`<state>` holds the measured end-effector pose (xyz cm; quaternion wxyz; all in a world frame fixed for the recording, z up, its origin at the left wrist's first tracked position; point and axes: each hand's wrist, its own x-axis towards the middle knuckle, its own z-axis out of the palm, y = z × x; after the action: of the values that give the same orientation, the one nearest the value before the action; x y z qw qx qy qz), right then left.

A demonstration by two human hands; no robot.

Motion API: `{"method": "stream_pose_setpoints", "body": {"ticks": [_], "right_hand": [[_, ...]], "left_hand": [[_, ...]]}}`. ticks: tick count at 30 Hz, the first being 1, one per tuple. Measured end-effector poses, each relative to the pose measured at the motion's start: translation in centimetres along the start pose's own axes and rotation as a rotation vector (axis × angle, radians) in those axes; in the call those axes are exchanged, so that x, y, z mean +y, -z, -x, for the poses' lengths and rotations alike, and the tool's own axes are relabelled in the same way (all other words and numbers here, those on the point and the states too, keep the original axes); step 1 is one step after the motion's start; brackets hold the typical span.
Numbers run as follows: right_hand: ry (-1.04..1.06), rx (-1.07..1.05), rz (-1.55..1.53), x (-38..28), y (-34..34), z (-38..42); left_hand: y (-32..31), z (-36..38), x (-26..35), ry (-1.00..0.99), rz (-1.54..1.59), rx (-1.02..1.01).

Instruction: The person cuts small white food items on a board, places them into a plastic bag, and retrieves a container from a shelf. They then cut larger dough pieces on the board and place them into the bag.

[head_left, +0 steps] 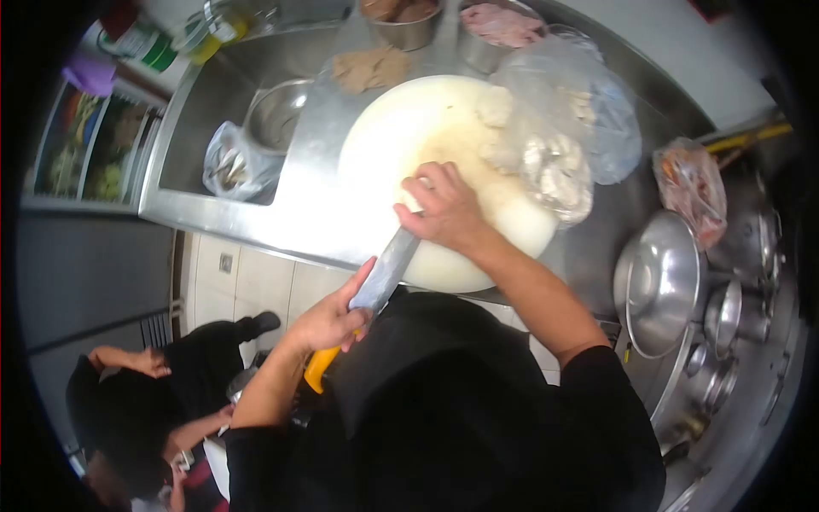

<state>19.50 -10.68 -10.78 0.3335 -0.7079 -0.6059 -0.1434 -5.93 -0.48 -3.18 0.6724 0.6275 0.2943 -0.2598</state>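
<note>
My left hand (328,320) is closed around the heel of a wide-bladed knife (392,264), whose yellow handle points back toward my body. The blade slants up and away, its far end reaching my right hand (444,206). Curled fingers of that hand hold a small pale lump (414,196) right at the blade's end, over a big round white cutting board (375,145). What the lump is, I cannot tell. On the board's right side lie pale, doughy-looking pieces (495,111) beside a clear plastic bag of similar stuff (559,179).
Behind the board stand a metal pot of brown pieces (401,26) and one of pink meat (499,30). A sink (217,85) holding a metal bowl (277,115) is at left. Steel bowls (661,282) line the right. Another person (145,384) is at lower left.
</note>
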Motion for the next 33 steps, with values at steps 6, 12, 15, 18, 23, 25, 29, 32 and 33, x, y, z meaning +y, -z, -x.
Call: {"method": "stream_pose_setpoints", "body": {"ticks": [6,12,15,18,23,25,29,32,33], "right_hand": [[-0.09,0.159,0.068,0.3,6.0,-3.0],[-0.568,0.368,-0.072,11.2,17.7,-4.9],[-1.052,0.437,-0.327,19.7,18.9,-4.3],[-1.096,0.175,0.089,26.8,16.4,-3.8],[-0.995,-0.181,0.62,27.1,13.9,-6.1],[-0.878,-0.018,0.573,22.2,16.6,-6.3],[-0.727,-0.19,-0.008,12.1,18.7,-7.6],[-0.361,-0.318,0.048,9.1,15.7,-8.9],[-0.273,-0.325,0.15,10.0,13.6,-9.8]], "left_hand": [[-1.1,1.6,5.3,-0.116,-0.089,-0.021],[-4.6,0.3,17.6,-0.191,-0.363,-0.058],[-4.5,0.2,17.6,-0.166,-0.308,-0.042],[-4.0,-0.1,15.0,-0.175,-0.186,0.045],[-2.2,0.1,10.3,-0.072,-0.136,0.22],[-1.7,0.8,8.5,-0.017,-0.096,0.289],[-1.0,0.0,3.5,0.008,0.009,0.27],[-0.8,-0.2,2.2,-0.047,0.05,0.236],[-0.6,-0.4,2.0,-0.058,0.041,0.226]]}}
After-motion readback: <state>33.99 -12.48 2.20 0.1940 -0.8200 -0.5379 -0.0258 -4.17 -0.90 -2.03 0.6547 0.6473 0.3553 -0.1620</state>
